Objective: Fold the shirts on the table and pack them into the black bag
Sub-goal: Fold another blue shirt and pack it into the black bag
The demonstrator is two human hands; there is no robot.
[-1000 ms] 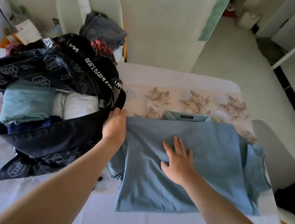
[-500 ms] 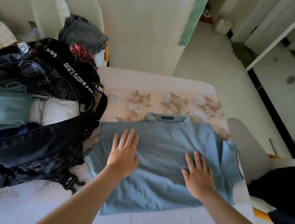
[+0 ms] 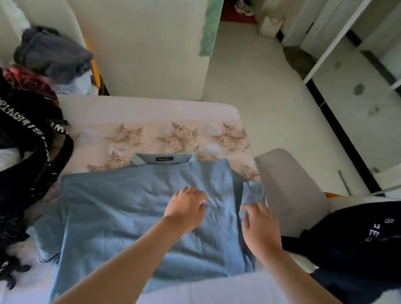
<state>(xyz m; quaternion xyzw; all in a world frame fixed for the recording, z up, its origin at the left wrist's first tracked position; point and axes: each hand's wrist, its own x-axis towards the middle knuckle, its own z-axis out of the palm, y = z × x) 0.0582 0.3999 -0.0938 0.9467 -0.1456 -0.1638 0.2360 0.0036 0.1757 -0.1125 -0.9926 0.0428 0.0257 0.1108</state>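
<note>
A light blue polo shirt [image 3: 122, 208] lies spread on the table [image 3: 149, 110], collar toward the far side, its left part folded over. My left hand [image 3: 185, 208] rests flat on the shirt's right half, fingers pointing away. My right hand [image 3: 259, 222] touches the shirt's right edge beside the loose right sleeve [image 3: 252, 191]; whether it pinches cloth I cannot tell. The black bag [image 3: 7, 173] with white lettering on its strap stands at the left edge, with folded white cloth inside.
A grey chair back [image 3: 291, 188] stands against the table's right side, with dark clothing [image 3: 361, 234] lying beyond it. A grey garment [image 3: 52, 55] sits on a white chair behind the bag. The tablecloth has a flower pattern along the far edge.
Both hands slid right across the shirt, the left from the bag side to the shirt's right half, the right to the sleeve edge. The view also swung right, cutting off most of the bag.
</note>
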